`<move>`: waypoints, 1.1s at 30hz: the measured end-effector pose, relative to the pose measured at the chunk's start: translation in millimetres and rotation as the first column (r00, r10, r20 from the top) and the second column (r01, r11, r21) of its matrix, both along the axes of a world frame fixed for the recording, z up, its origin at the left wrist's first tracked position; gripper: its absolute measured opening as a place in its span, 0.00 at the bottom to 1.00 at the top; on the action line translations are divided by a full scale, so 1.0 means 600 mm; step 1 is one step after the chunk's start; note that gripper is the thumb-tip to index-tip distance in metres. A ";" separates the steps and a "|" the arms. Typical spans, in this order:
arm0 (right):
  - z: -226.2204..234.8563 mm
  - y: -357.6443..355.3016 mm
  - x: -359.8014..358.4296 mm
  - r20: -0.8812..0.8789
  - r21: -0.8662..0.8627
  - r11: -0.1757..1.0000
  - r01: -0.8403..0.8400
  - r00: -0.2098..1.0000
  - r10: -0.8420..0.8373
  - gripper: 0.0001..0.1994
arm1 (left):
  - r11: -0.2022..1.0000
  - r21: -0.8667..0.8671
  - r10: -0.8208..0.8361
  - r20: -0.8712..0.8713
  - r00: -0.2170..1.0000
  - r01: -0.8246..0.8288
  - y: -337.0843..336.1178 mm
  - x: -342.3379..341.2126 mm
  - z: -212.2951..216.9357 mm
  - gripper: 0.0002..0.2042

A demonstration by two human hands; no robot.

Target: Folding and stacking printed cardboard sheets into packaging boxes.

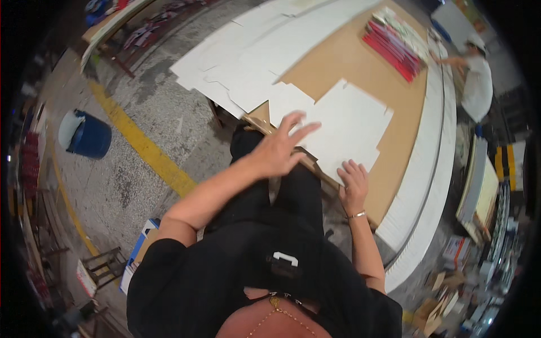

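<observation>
Head view: a white cut-out sheet lies on the brown counter, at its near edge. The left hand has its grip spread above that edge; the right hand rests at the sheet's near right corner, though whether its grip pinches I cannot tell. The step in hand looks like positioning the sheet; the next move probably calls for steady fingertip control by both hands.
</observation>
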State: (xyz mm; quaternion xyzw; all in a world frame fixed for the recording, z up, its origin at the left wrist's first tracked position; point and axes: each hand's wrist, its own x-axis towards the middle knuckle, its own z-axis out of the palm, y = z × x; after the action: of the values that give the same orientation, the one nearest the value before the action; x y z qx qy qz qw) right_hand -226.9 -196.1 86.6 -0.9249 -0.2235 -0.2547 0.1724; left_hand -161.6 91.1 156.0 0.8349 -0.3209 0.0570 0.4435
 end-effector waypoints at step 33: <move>-0.077 -0.042 0.030 -0.168 0.297 0.955 0.019 0.985 0.032 0.07 | 0.814 0.566 -0.034 -0.181 0.983 0.132 -0.104 0.144 -0.127 0.25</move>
State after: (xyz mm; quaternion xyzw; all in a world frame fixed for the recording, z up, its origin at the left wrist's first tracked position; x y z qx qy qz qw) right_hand -208.7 -221.2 40.3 -0.9061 -0.1700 -0.2047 0.3290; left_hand -75.0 28.4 79.8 0.9167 -0.3221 -0.1304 0.1973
